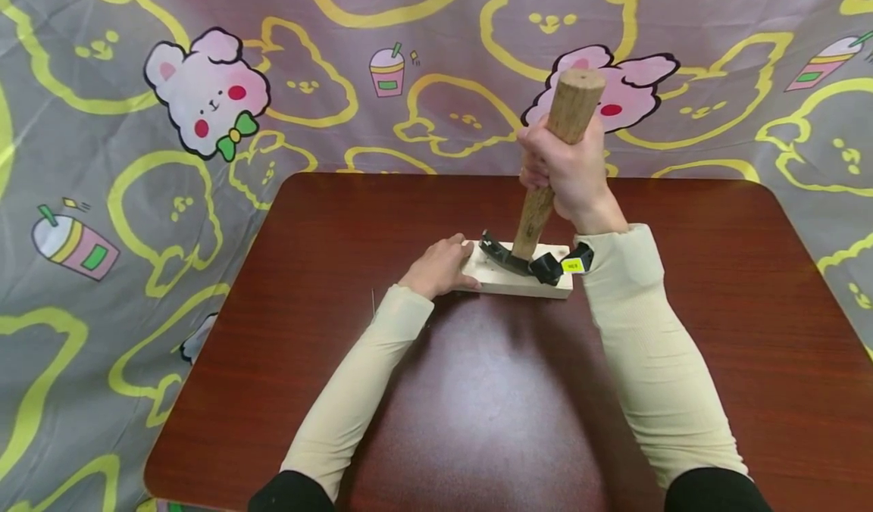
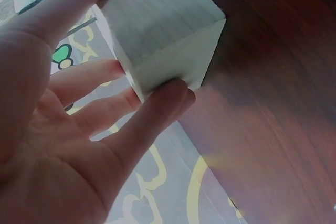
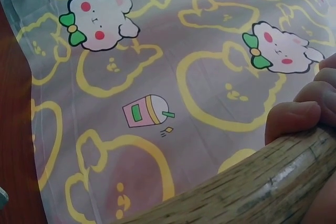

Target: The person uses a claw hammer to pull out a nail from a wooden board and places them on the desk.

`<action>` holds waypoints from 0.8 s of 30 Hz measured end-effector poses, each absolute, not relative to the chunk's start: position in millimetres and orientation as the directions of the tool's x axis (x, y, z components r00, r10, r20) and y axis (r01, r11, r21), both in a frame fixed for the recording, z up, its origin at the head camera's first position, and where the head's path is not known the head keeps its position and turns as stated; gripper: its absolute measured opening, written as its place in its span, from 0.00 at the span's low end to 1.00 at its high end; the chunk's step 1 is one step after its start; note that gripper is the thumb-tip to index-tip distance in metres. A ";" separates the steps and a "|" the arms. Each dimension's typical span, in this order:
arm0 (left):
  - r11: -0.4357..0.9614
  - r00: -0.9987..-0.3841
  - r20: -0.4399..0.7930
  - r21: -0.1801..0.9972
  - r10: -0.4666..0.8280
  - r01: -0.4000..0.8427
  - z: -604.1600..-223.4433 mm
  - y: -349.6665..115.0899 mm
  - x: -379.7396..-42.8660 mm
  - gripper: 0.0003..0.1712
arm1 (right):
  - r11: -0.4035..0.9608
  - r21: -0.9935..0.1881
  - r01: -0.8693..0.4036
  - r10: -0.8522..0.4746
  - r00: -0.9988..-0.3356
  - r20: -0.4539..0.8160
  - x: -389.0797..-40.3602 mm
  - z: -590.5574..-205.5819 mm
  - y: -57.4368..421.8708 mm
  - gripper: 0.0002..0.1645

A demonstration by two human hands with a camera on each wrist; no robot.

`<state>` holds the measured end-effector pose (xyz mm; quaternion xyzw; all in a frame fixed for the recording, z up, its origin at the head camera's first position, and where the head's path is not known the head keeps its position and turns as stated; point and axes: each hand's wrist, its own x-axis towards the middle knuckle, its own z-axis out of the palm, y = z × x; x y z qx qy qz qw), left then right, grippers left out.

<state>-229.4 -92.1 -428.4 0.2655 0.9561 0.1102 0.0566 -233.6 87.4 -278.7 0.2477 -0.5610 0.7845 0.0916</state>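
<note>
A claw hammer (image 1: 532, 220) stands almost upright, handle up, in my right hand (image 1: 571, 167), whose fingers wrap round the wooden handle. Its black head lies low over a pale wooden block (image 1: 508, 282), overlapping the block's top, with the claw to the left and the striking face to the right. My left hand (image 1: 442, 266) grips the block's left end, thumb on the near side. In the left wrist view, fingers (image 2: 163, 103) press against the block's end face. The right wrist view shows the hammer's handle (image 3: 262, 182) under curled fingers (image 3: 294, 119).
The block rests on a dark red-brown table (image 1: 477, 391). A thin nail-like piece (image 1: 373, 302) is beside my left sleeve (image 1: 361, 376). A patterned cloth (image 1: 423, 57) hangs behind the table and along its left side.
</note>
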 end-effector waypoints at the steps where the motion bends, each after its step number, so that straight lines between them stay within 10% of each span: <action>1: 0.834 -0.852 -0.050 0.242 0.521 0.496 -428.0 -91.9 -229.4 0.33 | -0.354 -0.836 -0.420 -0.137 -0.861 0.490 -233.3 -278.5 87.7 0.17; 24: 0.835 -0.852 -0.065 0.250 0.519 0.490 -427.0 -90.5 -230.3 0.30 | -0.571 -0.698 -0.433 -0.022 -0.842 0.540 -221.8 -277.3 125.5 0.17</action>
